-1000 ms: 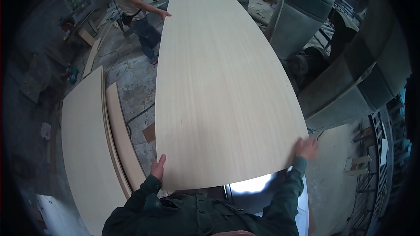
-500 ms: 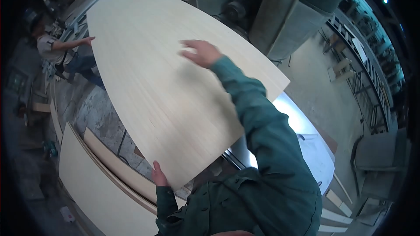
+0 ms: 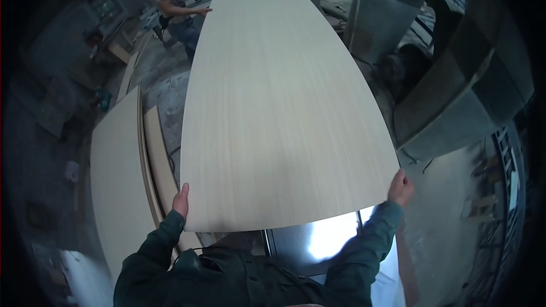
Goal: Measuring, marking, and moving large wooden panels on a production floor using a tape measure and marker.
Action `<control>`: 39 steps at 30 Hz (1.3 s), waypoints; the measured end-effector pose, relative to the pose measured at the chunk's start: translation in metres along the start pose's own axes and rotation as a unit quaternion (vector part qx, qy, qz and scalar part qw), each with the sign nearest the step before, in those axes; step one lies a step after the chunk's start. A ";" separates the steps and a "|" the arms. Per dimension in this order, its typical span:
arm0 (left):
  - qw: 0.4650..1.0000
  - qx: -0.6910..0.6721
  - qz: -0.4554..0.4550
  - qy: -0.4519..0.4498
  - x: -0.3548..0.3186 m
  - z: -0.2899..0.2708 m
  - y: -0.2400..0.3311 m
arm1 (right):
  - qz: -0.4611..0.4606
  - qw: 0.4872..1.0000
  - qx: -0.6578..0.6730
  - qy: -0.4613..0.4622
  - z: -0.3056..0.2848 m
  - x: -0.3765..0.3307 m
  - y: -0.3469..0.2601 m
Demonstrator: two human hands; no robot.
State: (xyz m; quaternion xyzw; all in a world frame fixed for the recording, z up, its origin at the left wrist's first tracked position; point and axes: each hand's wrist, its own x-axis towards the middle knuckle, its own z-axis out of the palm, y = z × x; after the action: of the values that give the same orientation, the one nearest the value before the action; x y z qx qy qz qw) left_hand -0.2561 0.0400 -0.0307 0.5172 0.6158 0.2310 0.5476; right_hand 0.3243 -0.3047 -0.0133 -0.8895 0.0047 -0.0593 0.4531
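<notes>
A large pale wood panel stretches from my chest away toward the far end of the workshop. My left hand grips its near left corner, and my right hand grips its near right corner. Both arms wear dark green sleeves. At the far left corner, another person holds the panel's edge with one hand.
More pale panels lie stacked on the floor to my left. A shiny metal machine surface sits under the near edge of the panel. Grey ducting and a machine housing stand on the right. Dusty concrete floor lies around.
Half a second ago my right arm reached out over the panel's top; now that hand is back on the near right corner, and the panel again runs straight away from me.
</notes>
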 end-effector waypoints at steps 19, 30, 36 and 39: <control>1.000 0.001 0.022 0.006 -0.038 0.016 -0.006 | -0.021 1.000 0.016 -0.008 -0.038 0.002 0.049; 1.000 -0.019 0.025 0.000 -0.075 0.012 -0.032 | -0.026 0.997 0.071 0.015 -0.049 -0.002 0.073; 0.999 -0.039 -0.003 0.000 -0.097 0.002 -0.062 | 0.008 0.993 0.113 0.020 -0.053 -0.005 0.088; 0.998 -0.059 -0.037 -0.009 -0.113 -0.006 -0.075 | 0.029 0.988 0.150 0.026 -0.056 -0.006 0.093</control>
State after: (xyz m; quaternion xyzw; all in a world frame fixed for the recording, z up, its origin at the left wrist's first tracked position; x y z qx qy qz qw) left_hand -0.3056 -0.0858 -0.0436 0.4634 0.6147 0.2417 0.5908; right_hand 0.3163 -0.4039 -0.0561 -0.8094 0.0329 -0.0690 0.5823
